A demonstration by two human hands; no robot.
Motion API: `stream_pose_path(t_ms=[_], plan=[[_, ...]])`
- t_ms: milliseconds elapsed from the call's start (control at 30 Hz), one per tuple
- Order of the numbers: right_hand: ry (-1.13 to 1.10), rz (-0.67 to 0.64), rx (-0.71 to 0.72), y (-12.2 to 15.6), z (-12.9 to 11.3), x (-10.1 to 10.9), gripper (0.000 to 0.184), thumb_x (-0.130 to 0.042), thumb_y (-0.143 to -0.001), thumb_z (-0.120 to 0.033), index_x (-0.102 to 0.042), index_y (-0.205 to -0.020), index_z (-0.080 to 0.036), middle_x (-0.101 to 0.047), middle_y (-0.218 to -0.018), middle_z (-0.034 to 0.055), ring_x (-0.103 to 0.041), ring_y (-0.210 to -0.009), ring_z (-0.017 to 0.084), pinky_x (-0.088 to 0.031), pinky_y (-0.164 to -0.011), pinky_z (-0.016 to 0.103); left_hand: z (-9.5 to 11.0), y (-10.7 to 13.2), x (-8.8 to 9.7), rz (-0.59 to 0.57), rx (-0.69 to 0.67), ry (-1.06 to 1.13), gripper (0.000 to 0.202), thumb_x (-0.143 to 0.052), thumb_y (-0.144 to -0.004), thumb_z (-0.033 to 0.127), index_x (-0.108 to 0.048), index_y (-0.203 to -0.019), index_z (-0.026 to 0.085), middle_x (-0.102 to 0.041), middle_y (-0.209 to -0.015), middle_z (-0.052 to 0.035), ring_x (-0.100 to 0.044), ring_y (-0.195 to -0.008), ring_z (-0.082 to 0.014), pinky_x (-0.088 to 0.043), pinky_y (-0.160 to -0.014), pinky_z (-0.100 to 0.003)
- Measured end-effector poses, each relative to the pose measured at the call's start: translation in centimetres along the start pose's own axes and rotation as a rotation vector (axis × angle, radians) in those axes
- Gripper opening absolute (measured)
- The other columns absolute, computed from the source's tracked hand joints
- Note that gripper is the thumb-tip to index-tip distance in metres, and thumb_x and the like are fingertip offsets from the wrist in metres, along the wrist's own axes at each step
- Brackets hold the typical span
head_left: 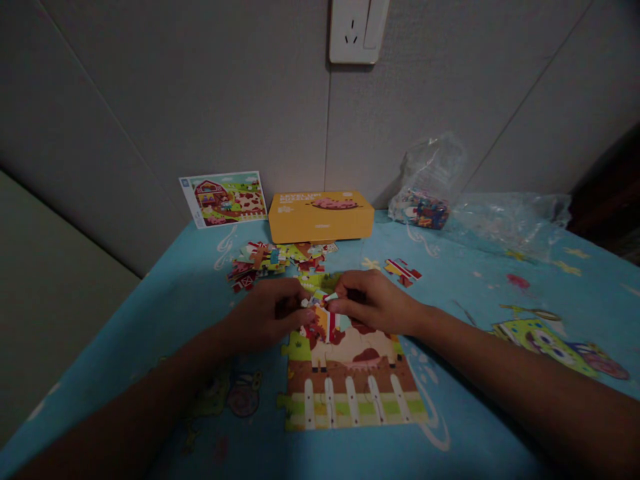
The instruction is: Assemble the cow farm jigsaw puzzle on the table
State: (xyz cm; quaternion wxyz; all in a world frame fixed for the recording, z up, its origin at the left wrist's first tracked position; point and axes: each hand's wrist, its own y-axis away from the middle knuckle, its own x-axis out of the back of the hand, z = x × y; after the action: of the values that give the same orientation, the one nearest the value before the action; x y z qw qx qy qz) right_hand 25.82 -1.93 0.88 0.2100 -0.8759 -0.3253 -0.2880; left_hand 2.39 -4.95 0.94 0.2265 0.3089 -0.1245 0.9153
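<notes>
Both my hands meet above the upper part of a partly joined jigsaw puzzle (350, 393), which shows a spotted cow behind a white fence. My left hand (273, 310) pinches a puzzle piece (325, 325) with red, orange and white on it, held over the joined part. Close beside it, my right hand (373, 300) has its thumb and forefinger closed at a small piece (331, 297); fingers partly cover its edges. Beyond the hands lies a heap of loose puzzle pieces (265, 259). To the right, a few loose pieces (403, 272) lie apart.
A yellow puzzle box (321, 220) stands near the wall, with a picture card (225, 199) leaning to its left. At the back right sits a clear plastic bag (427, 190) holding more pieces. Blue patterned cloth (175, 307) covers the table; a wall socket (357, 30) is above.
</notes>
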Motion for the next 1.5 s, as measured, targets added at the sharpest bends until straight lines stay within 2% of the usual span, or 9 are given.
stream_pose_path(t_ms=[133,233,433,700,933,1167,1333,1433,1500], plan=[[0.04,-0.018,0.073,0.1,-0.1,0.0,0.037,-0.062,-0.085,-0.044,-0.041,-0.066,-0.02,-0.041,-0.059,-0.0055,-0.035,-0.051,0.008,-0.027,-0.051,0.023,0.1,0.0,0.0,0.052,-0.004,-0.031,0.025,-0.057,-0.085,0.036,-0.054,-0.071,0.016,-0.041,-0.058,0.0059,-0.038,-0.055,-0.0092,-0.029,-0.052,-0.021],[0.083,0.026,0.048,0.2,0.0,0.0,0.031,-0.055,-0.088,-0.037,-0.041,-0.066,-0.02,-0.042,-0.057,-0.0051,-0.034,-0.051,0.009,-0.026,-0.051,0.024,0.0,-0.1,0.0,0.09,0.003,-0.048,0.027,-0.056,-0.087,0.037,-0.055,-0.07,0.016,-0.045,-0.059,0.005,-0.04,-0.054,-0.0092,-0.03,-0.051,-0.021],[0.305,0.381,-0.054,-0.2,1.5,2.0,0.035,-0.047,-0.09,-0.041,-0.036,-0.063,-0.022,-0.037,-0.055,-0.0044,-0.033,-0.051,0.011,-0.023,-0.052,0.027,-0.7,-0.4,0.0,0.135,0.044,0.003,0.027,-0.055,-0.089,0.039,-0.066,-0.091,0.015,-0.061,-0.069,0.0002,-0.05,-0.059,-0.011,-0.038,-0.054,-0.021],[0.403,0.649,-0.346,-0.5,3.9,4.5,0.045,-0.04,-0.092,-0.051,-0.044,-0.059,-0.021,-0.038,-0.05,-0.0025,-0.035,-0.049,0.012,-0.021,-0.053,0.029,-0.8,-0.4,-0.1,0.145,0.038,-0.024,0.026,-0.053,-0.09,0.037,-0.066,-0.085,0.014,-0.059,-0.065,0.0006,-0.049,-0.057,-0.0105,-0.036,-0.051,-0.02],[0.451,0.556,-0.494,-0.8,4.1,4.5,0.05,-0.039,-0.092,-0.054,-0.05,-0.058,-0.019,-0.042,-0.05,-0.0007,-0.035,-0.049,0.013,-0.02,-0.053,0.029,-0.6,-0.4,0.0,0.151,0.037,-0.061,0.026,-0.053,-0.089,0.036,-0.066,-0.082,0.015,-0.059,-0.064,0.0013,-0.048,-0.055,-0.0097,-0.035,-0.05,-0.019],[0.494,0.502,-0.515,-0.8,4.5,4.6,0.055,-0.04,-0.092,-0.056,-0.057,-0.058,-0.017,-0.043,-0.047,-0.0003,-0.033,-0.048,0.012,-0.019,-0.052,0.03,-0.5,-0.4,0.0,0.15,0.032,-0.094,0.026,-0.053,-0.089,0.035,-0.066,-0.081,0.015,-0.059,-0.063,0.0016,-0.047,-0.054,-0.0097,-0.035,-0.051,-0.02],[0.545,0.487,-0.553,-0.8,4.2,4.8,0.054,-0.043,-0.094,-0.052,-0.066,-0.063,-0.014,-0.053,-0.052,0.0021,-0.04,-0.049,0.012,-0.022,-0.052,0.029,-0.1,-0.4,0.3,0.159,0.01,-0.216,0.027,-0.054,-0.089,0.038,-0.068,-0.083,0.016,-0.061,-0.067,0.0006,-0.047,-0.054,-0.0108,-0.038,-0.054,-0.023],[0.537,0.474,-0.565,-0.8,4.0,5.2,0.047,-0.048,-0.094,-0.049,-0.073,-0.073,-0.014,-0.062,-0.057,0.0038,-0.05,-0.053,0.014,-0.028,-0.054,0.027,-0.6,-0.4,0.6,0.164,-0.045,-0.366,0.029,-0.056,-0.089,0.044,-0.069,-0.094,0.018,-0.068,-0.09,-0.0031,-0.056,-0.065,-0.0135,-0.047,-0.068,-0.029],[0.52,0.461,-0.563,-0.8,3.9,5.3,0.042,-0.051,-0.093,-0.046,-0.076,-0.081,-0.015,-0.067,-0.061,0.0048,-0.055,-0.056,0.015,-0.032,-0.056,0.027,-1.2,-0.5,0.7,0.175,-0.118,-0.437,0.033,-0.057,-0.088,0.047,-0.068,-0.1,0.019,-0.068,-0.106,-0.0058,-0.063,-0.086,-0.0195,-0.049,-0.085,-0.035]])
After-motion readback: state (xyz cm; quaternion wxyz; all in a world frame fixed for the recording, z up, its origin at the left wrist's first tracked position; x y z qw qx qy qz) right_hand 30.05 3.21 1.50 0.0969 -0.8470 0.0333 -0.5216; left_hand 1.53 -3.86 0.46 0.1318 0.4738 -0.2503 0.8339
